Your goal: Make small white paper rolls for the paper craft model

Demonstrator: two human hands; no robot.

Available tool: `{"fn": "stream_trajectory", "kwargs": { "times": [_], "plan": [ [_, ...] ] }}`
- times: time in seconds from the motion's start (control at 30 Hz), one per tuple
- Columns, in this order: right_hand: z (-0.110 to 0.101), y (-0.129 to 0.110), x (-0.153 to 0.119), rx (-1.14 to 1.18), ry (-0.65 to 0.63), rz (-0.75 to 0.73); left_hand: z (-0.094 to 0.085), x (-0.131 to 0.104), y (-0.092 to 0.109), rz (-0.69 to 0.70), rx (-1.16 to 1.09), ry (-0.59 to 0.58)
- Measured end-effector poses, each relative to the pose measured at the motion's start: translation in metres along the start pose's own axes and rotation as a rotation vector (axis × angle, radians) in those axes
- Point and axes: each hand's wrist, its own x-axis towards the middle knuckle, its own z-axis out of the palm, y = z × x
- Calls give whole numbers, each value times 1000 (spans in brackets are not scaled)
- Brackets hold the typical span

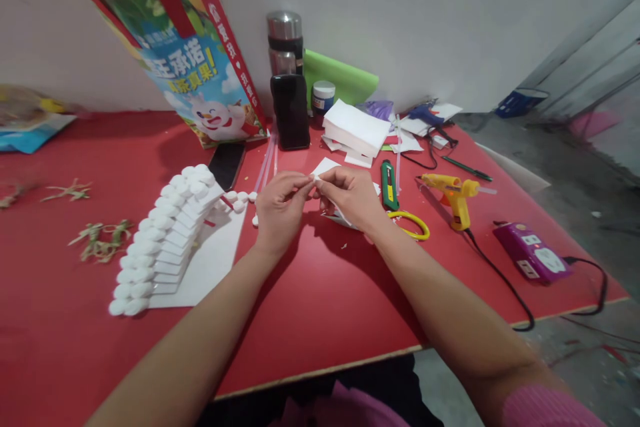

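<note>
Small white piece, one: centre of the frame, at the meeting fingertips of both hands; exact form too small to tell.
Left hand: centre, thumb and forefinger pinching the piece.
Right hand: just right of centre, thumb and forefinger pinching the same piece.
White paper: directly behind the fingertips.
Loose white discs: left of the left hand.
Stepped row of white discs, with folded white cards: left of centre, partly on a white sheet.
Green cutter and yellow-handled scissors: beside the right hand.
Yellow glue gun, purple power box: right of the frame.
Upright black phone, before a steel flask: upper centre.
Printed bag: upper left.
Red tabletop: beneath all.
</note>
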Motion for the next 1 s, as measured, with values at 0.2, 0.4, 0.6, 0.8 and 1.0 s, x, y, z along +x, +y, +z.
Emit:
{"fn": "stream_trajectory", "kwargs": {
  "times": [0.2,0.4,0.6,0.8,1.0],
  "plan": [
    [-11,-1,0,-158,-96,-74,-5,7,-4,-419,-356,-101],
    [-12,1,3,-178,-103,-74,-6,7,-4,-320,-287,-153],
    [-9,1,3,-296,9,-5,-5,7,-3,-289,-209,-102],
    [-2,-1,-5,-527,94,-273,-2,5,-5,-305,-259,-28],
    [-3,-1,-7,-633,37,-383,-1,6,-4,-412,-359,-9]
  ]
}}
